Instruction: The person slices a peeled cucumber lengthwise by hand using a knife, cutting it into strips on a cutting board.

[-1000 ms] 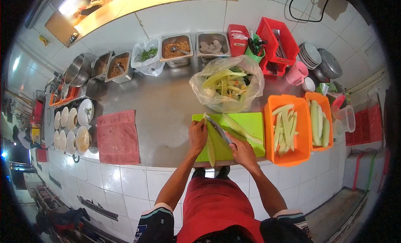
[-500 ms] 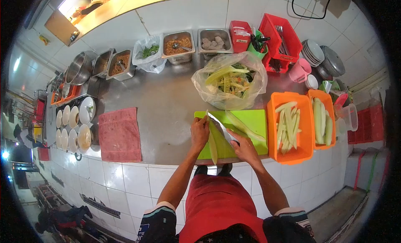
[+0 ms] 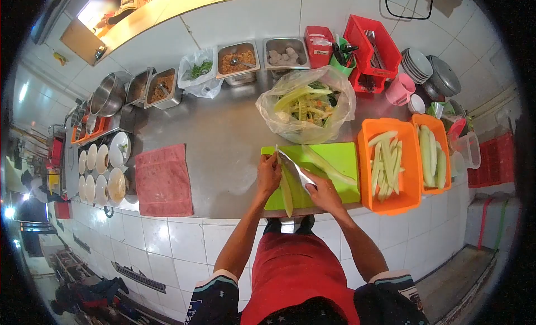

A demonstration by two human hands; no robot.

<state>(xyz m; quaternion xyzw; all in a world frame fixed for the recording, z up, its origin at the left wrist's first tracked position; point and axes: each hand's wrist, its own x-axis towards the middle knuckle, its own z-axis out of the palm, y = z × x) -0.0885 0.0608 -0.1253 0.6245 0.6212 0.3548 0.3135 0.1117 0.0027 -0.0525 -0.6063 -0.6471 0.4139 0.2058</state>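
My right hand (image 3: pixel 324 193) is closed around the handle of a kitchen knife (image 3: pixel 295 170), whose blade points up and to the left over the green cutting board (image 3: pixel 349 194). At the board's left side, my left hand (image 3: pixel 269 175) has its fingers pinched on the upper end of a long pale green cucumber piece (image 3: pixel 286 195). The knife tip is close to those fingers; whether the blade touches the piece I cannot tell. Another long cucumber piece (image 3: pixel 329 167) lies slanted on the board, beyond the knife.
Right of the board stand an orange bin (image 3: pixel 365 180) of cut strips and another orange bin (image 3: pixel 446 182) of whole peeled cucumbers. A plastic bag (image 3: pixel 268 115) of peelings sits behind the board. To the left lie a red cloth (image 3: pixel 163 180) and several bowls (image 3: pixel 116 182).
The camera view has shifted slightly. Both hands, the knife and the cucumber pieces stay in nearly the same places on the board.
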